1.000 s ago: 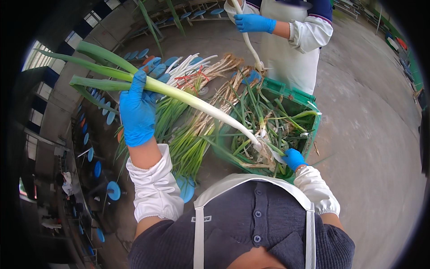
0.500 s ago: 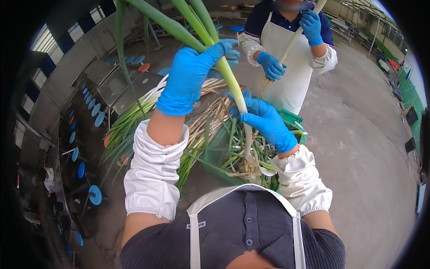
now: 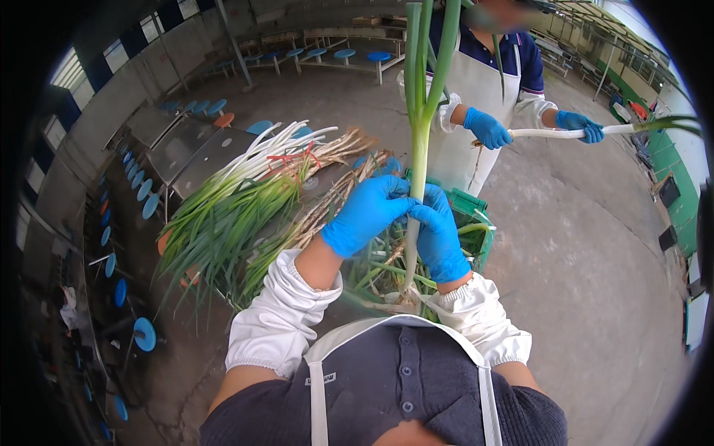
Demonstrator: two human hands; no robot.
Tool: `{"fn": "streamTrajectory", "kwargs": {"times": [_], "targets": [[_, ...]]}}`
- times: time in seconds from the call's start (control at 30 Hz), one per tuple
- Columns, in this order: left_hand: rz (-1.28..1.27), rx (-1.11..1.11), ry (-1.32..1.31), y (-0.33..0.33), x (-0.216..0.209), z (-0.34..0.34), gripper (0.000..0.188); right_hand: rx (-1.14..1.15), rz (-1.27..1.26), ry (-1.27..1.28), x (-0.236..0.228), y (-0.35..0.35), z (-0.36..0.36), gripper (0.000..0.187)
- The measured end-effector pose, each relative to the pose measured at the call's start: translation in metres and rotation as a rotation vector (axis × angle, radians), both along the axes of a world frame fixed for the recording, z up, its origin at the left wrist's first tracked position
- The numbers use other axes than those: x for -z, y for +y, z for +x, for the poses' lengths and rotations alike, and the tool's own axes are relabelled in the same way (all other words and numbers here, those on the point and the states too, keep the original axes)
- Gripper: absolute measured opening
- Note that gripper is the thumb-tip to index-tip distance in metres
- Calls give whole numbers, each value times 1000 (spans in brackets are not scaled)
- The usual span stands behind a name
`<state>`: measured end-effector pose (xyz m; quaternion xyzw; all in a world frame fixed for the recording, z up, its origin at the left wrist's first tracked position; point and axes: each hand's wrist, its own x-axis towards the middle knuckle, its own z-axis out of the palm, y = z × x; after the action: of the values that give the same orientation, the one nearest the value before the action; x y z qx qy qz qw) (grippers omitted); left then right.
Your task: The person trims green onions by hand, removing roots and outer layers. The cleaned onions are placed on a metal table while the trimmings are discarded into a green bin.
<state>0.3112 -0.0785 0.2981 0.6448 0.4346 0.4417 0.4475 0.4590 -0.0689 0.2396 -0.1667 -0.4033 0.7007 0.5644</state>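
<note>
A long green onion (image 3: 419, 149) stands nearly upright in front of me, green leaves at the top, white stem and roots low by my apron. My left hand (image 3: 368, 215), in a blue glove, is closed with its fingertips pinching the stem from the left. Wrapped on the stem from the right is my gloved right hand (image 3: 440, 241), its thumb meeting the left fingers. Just below them, pale loose peel (image 3: 394, 305) hangs around the root end. Under my hands lie onion leaves and trimmings in a green crate (image 3: 487, 249), partly hidden by my arms.
Bundled green onions (image 3: 230, 215) lie on a table to the left, with red ties (image 3: 297, 157). Across from me a co-worker in a white apron (image 3: 476, 89) holds another green onion (image 3: 550, 134) sideways. Blue round stools (image 3: 145, 334) line the left side.
My left hand has come down from the leaves to the stem beside my right hand. The onion has swung more upright. The co-worker's onion has gone from steep to level.
</note>
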Motion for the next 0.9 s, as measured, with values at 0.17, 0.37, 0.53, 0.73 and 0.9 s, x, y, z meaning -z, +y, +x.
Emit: {"fn": "streamTrajectory", "kwargs": {"times": [0.17, 0.37, 0.53, 0.73, 0.9], "targets": [[-56, 35, -86, 7, 31, 5, 19, 182, 34, -122, 3, -3, -4, 33], [-183, 80, -257, -3, 28, 16, 28, 276, 172, -266, 6, 6, 13, 32], [53, 54, -107, -2, 65, 37, 27, 81, 130, -220, -9, 0, 23, 56], [9, 112, -404, -8, 59, 45, 18, -222, 177, -172, -12, 9, 44, 68], [81, 33, -160, 6, 89, 49, 19, -205, 256, -165, -12, 9, 40, 60]]}}
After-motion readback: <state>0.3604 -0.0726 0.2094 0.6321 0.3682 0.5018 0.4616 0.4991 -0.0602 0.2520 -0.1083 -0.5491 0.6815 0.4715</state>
